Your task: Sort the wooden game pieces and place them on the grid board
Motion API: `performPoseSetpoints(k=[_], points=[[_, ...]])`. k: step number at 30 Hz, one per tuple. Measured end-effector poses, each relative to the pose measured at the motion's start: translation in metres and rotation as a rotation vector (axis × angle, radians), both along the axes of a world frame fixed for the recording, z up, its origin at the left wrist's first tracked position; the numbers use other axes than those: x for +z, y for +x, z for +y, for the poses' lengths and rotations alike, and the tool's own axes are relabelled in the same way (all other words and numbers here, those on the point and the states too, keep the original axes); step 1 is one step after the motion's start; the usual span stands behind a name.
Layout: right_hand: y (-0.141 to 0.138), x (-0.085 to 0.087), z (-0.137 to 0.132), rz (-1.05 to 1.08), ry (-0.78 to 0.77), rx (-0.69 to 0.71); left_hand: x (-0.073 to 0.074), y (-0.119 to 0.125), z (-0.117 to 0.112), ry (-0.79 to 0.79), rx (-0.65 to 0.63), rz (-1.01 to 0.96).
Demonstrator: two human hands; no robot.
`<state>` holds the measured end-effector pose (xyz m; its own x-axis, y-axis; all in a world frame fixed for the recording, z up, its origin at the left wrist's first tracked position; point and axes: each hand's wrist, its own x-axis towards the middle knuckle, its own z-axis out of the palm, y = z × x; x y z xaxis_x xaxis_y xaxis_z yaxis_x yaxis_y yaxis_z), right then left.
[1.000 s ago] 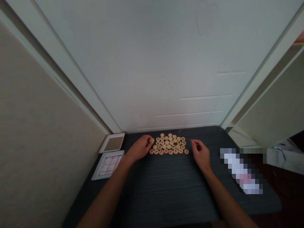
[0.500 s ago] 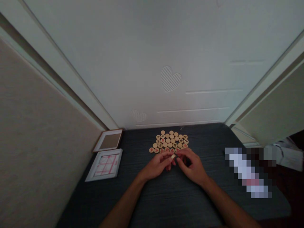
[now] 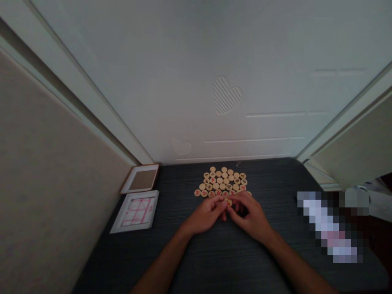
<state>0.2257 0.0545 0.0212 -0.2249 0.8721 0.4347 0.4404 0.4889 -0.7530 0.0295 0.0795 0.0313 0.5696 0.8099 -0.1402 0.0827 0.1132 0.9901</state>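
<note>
Between the fingertips of both hands is a round wooden Chinese chess piece [image 3: 228, 202], its marked face turned toward me. My left hand [image 3: 210, 212] pinches it from the left, thumb in front. From the right, my right hand [image 3: 249, 212] has its thumb and forefinger closed about the piece's edge. Just beyond my fingers, several more Chinese chess pieces [image 3: 219, 180] lie flat in loose rows. Some show red or black characters; others look plain. My right fingers hide part of the nearest row.
The pieces lie on a dark table [image 3: 214, 261] against a white panel with embossed hearts [image 3: 227, 95]. At the left stand a white box part with a red grid [image 3: 155, 199] and a shallow tray [image 3: 132, 183]. A pixelated object [image 3: 326, 226] is at the right.
The piece in my fingers has turned from edge-on to show its marked face. My hands stay close together, and the view has shifted slightly.
</note>
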Motion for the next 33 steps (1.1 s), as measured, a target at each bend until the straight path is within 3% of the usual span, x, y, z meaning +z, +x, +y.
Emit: performPoseSetpoints(k=[8, 12, 19, 24, 28, 31, 33], points=[[-0.001, -0.006, 0.001, -0.036, 0.000, 0.071, -0.003, 0.002, -0.001, -0.017, 0.003, -0.025], [0.006, -0.003, 0.003, -0.052, 0.026, 0.022, -0.004, 0.000, 0.000, -0.049, 0.005, -0.052], [0.061, -0.007, 0.025, -0.169, -0.036, -0.304, -0.010, -0.006, 0.003, -0.096, 0.016, -0.122], [0.091, -0.019, 0.032, -0.280, -0.142, -0.271, -0.011, -0.006, 0.001, -0.062, 0.022, -0.090], [0.098, -0.022, 0.031, -0.353, -0.125, -0.229, -0.012, -0.015, 0.002, 0.012, 0.217, -0.164], [0.099, -0.022, 0.029, -0.379, -0.105, -0.223, -0.014, -0.032, 0.012, 0.111, 0.562, -0.241], [0.099, -0.021, 0.028, -0.390, -0.105, -0.216, -0.015, -0.045, 0.021, 0.248, 0.790, -0.132]])
